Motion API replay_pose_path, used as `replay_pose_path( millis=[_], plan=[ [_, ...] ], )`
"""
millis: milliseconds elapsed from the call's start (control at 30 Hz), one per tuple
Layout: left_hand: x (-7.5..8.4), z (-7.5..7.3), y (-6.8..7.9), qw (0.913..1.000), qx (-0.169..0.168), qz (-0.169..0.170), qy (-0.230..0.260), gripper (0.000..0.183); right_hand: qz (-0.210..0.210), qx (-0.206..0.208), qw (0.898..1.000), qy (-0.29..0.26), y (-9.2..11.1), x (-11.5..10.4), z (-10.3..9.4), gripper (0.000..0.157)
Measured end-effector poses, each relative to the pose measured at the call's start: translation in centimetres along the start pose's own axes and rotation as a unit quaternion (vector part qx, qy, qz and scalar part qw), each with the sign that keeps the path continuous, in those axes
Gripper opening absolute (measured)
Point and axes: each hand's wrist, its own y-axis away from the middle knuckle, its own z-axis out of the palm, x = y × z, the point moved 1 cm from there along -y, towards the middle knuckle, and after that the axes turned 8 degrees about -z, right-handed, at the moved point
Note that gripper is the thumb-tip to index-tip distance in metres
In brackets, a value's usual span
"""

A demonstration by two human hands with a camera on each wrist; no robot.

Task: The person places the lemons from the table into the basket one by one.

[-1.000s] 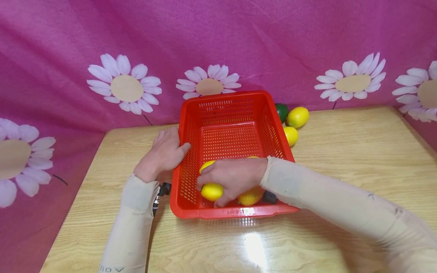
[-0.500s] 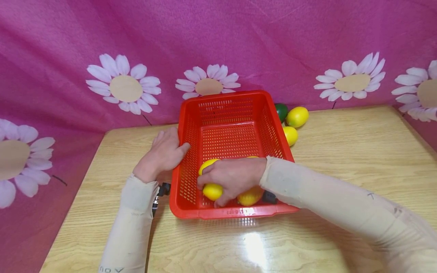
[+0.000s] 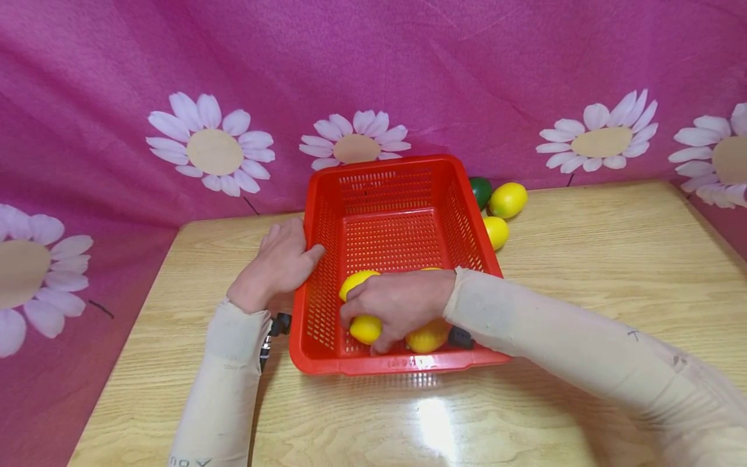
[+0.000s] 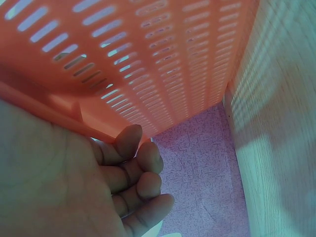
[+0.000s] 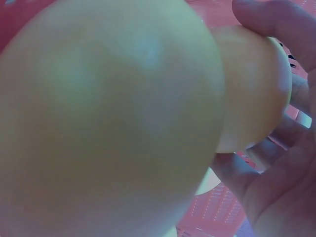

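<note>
A red plastic basket (image 3: 385, 243) with slotted sides stands on the wooden table. My left hand (image 3: 282, 259) grips its left rim, thumb over the inner side and curled fingers (image 4: 148, 158) outside, below the lip. Down inside the near end, my right hand (image 3: 403, 305) holds a lemon (image 3: 366, 330), thumb on the near side and fingers on the far side. The right wrist view shows this lemon (image 5: 254, 89) against the palm. Another lemon (image 3: 358, 284) lies just beyond the fingers, and one more lemon (image 3: 428, 337) sits under the wrist, partly covered.
Outside the basket's right side lie a yellow lemon (image 3: 508, 200), a second lemon (image 3: 496, 232) and a dark green fruit (image 3: 481, 192) partly hidden by the rim. A pink flowered cloth (image 3: 455, 78) hangs behind the table (image 3: 607, 272).
My right hand has shifted slightly right with the lemon in its fingers. More of the lemon beyond the fingers shows. The left hand and basket have stayed in place.
</note>
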Motion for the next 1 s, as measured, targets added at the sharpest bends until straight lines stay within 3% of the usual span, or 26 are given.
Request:
replay_pose_path(
  millis=[767, 1000],
  plan=[
    [-0.07, -0.05, -0.12, 0.9996, 0.011, 0.019, -0.018, 0.026, -0.005, 0.001, 1.000, -0.008, -0.07, 0.05, -0.02, 0.048],
    [-0.03, -0.04, -0.08, 0.9999, 0.006, 0.007, -0.011, 0.029, -0.005, 0.005, 1.000, -0.017, -0.03, 0.12, -0.13, 0.046]
  ],
)
